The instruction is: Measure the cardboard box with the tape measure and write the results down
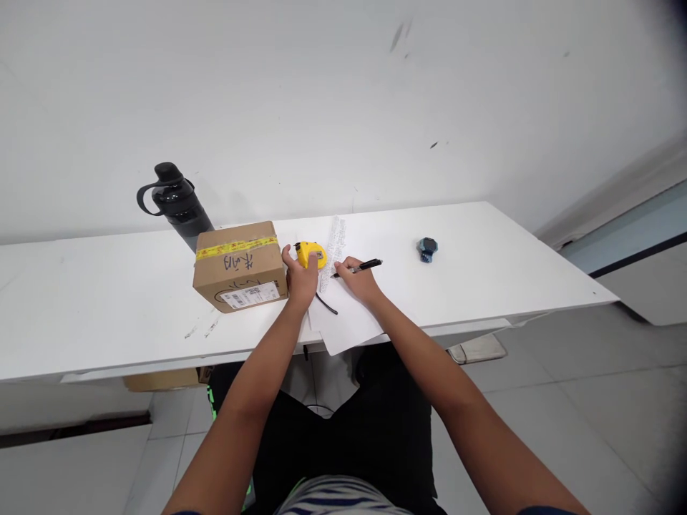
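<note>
In my left hand (301, 281) is a yellow tape measure (310, 254), gripped over the paper beside the cardboard box. A black pen (365, 265) sits between the fingers of my right hand (358, 280), its tip down at the written lines. The white sheet of paper (348, 318) carries a block of handwriting along its left side and overhangs the table's front edge. A black strap (326, 304) hangs below the tape measure. Just left of my left hand stands the taped cardboard box (236, 275), with a shipping label and black marker writing on it.
Behind the box, a black bottle (179, 204) with a loop handle stands near the wall. A dark blue watch-like object (427, 249) lies to the right on the white table (483, 279). Below the table's front edge are my legs and a tiled floor (580, 408).
</note>
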A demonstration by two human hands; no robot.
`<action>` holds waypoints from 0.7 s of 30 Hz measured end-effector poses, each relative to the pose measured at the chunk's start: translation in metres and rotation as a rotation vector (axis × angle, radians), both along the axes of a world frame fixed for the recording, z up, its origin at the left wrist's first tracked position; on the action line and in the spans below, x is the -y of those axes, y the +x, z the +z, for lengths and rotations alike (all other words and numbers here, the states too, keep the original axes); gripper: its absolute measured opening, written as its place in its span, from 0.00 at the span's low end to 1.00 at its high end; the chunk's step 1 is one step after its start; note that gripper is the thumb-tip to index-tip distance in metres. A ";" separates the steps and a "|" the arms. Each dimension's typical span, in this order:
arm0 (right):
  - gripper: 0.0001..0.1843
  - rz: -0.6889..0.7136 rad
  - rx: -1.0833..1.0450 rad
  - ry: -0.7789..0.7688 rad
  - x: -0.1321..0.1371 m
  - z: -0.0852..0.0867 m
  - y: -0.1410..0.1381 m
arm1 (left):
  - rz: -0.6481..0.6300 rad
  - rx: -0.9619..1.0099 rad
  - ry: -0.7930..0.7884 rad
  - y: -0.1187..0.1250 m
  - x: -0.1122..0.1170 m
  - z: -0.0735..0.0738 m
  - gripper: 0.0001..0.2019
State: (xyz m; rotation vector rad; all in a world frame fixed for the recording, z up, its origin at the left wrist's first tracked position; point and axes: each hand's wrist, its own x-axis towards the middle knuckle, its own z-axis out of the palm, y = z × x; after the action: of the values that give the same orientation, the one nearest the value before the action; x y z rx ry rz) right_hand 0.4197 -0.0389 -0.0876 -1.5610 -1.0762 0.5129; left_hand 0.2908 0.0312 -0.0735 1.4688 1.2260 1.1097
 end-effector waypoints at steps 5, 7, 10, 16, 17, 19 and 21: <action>0.17 0.017 0.009 -0.003 0.000 -0.002 0.000 | -0.038 -0.050 -0.049 -0.001 0.005 0.007 0.26; 0.17 0.005 0.001 -0.005 0.000 -0.002 0.000 | -0.048 -0.044 -0.042 -0.002 0.005 0.009 0.23; 0.16 0.008 -0.012 -0.015 0.000 -0.001 0.000 | -0.062 -0.032 -0.015 -0.002 0.005 0.010 0.23; 0.17 -0.003 -0.035 -0.027 0.000 -0.001 0.000 | -0.123 -0.027 0.025 -0.003 0.006 0.006 0.28; 0.17 0.002 -0.035 -0.029 0.001 -0.001 0.000 | -0.137 -0.032 0.034 -0.003 0.006 0.006 0.29; 0.17 0.025 -0.027 -0.033 0.001 0.000 0.000 | -0.156 -0.050 0.046 -0.004 0.006 0.006 0.31; 0.17 0.028 -0.018 -0.024 0.002 0.000 -0.001 | -0.153 -0.065 0.052 -0.005 0.006 0.007 0.31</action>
State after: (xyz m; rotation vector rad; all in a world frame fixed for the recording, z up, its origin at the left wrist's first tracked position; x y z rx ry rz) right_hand 0.4189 -0.0408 -0.0871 -1.5613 -1.0836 0.5596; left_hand 0.2859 0.0248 -0.0666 1.6210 1.1158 1.0049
